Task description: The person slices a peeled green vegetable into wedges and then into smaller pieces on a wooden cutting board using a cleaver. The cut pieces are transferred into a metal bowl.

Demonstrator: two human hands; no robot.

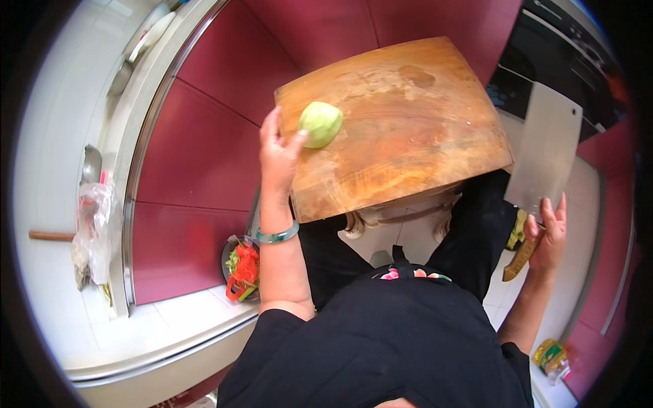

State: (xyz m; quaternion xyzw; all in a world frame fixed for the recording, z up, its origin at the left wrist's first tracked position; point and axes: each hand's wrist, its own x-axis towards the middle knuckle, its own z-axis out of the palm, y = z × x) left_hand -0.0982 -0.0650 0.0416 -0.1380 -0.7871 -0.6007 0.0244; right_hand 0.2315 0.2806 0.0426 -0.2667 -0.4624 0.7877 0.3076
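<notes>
A thick wooden chopping block (398,122) lies before me, above my knees. On its left part rests a pale green, peeled-looking vegetable (320,125). My left hand (280,148), below a green bangle, is at the block's left edge, fingers apart, its thumb at the vegetable's side; whether it presses on the vegetable I cannot tell. Beyond the block's right side, my right hand (548,234) has hold of a Chinese cleaver (548,148) where the blade meets the wooden handle. The broad blade points away from me, with its flat face towards the camera.
A dark bin (227,260) with red and green scraps stands on the floor at left. Green pieces (517,230) lie partly hidden beneath the cleaver. An oil bottle (552,357) is at lower right. Dark red cabinets (199,148) and a counter edge (153,102) bound the left.
</notes>
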